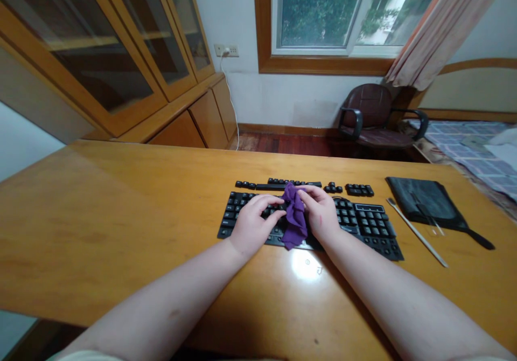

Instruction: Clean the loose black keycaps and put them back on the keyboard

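A black keyboard [363, 223] lies on a wooden desk [121, 226]. A crumpled purple cloth [294, 218] hangs over its middle keys. My right hand [321, 210] is closed on the upper part of the cloth, fingers pinching it near the top row. My left hand [254, 223] rests on the keys just left of the cloth, its fingers curled and touching the cloth's edge. Behind the keyboard lies a row of loose black keycaps [283, 184], with more keycaps [358, 189] to the right.
A black pouch [424, 202] lies right of the keyboard, with a thin metal tool [416, 231] and a dark-handled tool [479, 238] beside it. Wooden glass-door cabinets [121, 54] stand at left. A brown armchair [371, 116] sits under the window; a bed [484, 151] is at right.
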`<state>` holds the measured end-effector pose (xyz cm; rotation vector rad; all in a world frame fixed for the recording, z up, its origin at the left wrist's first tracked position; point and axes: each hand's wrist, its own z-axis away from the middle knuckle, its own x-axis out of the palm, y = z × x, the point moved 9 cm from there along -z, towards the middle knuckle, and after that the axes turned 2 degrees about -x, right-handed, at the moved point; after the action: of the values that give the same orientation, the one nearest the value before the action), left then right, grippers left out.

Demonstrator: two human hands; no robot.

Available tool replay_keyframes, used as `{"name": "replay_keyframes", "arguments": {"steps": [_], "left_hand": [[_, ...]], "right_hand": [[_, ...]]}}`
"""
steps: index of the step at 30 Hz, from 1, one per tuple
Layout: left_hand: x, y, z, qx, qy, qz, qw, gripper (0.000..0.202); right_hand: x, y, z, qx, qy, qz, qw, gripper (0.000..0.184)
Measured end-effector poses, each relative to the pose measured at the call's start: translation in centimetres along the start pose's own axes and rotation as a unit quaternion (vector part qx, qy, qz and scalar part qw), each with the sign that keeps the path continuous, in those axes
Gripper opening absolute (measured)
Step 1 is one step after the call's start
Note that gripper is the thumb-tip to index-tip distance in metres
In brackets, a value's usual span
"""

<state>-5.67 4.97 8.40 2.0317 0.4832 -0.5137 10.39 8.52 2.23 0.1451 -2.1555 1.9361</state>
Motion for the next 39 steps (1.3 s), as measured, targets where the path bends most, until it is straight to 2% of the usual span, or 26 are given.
{"name": "replay_keyframes", "arguments": {"steps": [3,6,9,13,15,18,27,39], "left_hand": [[-0.9,0.8,0.0,-0.014,-0.005,-0.022,1.0,0.015],[-1.9,1.0,0.2,-0.024,-0.018,-0.046,0.999,0.028],[-2.8,0.6,1.0,0.009,-0.042,-0.091,0.995,0.04],[-3.5,-1.7,2.0,0.043,-0.109,-0.135,0.984,0.02],[-3.9,-2.8,2.1,0.04,-0.134,-0.158,0.978,0.017],[-4.3,-3.5,2.0,0.037,-0.142,-0.179,0.973,0.015],[-1.9,-3.9,3.0,0.028,-0.221,-0.209,0.952,0.013],[-1.9,-4.0,2.8,0.042,-0.199,-0.243,0.948,0.013]], "right_hand": [[-0.2,0.1,-0.1,0.001,0.0,-0.01,1.0,0.022],[-0.3,0.2,-0.3,-0.001,0.001,-0.004,1.0,0.022],[-0.4,0.3,-0.3,-0.005,0.003,0.002,1.0,0.024],[-0.3,0.4,-0.4,-0.004,0.006,-0.002,1.0,0.023],[-0.3,0.5,-0.3,-0.003,0.008,-0.007,1.0,0.022],[-0.4,0.6,-0.3,-0.002,0.009,-0.011,1.0,0.022],[-0.3,0.7,-0.3,0.008,0.007,0.002,1.0,0.023],[-0.3,0.5,-0.3,0.006,0.004,-0.003,1.0,0.018]]}}
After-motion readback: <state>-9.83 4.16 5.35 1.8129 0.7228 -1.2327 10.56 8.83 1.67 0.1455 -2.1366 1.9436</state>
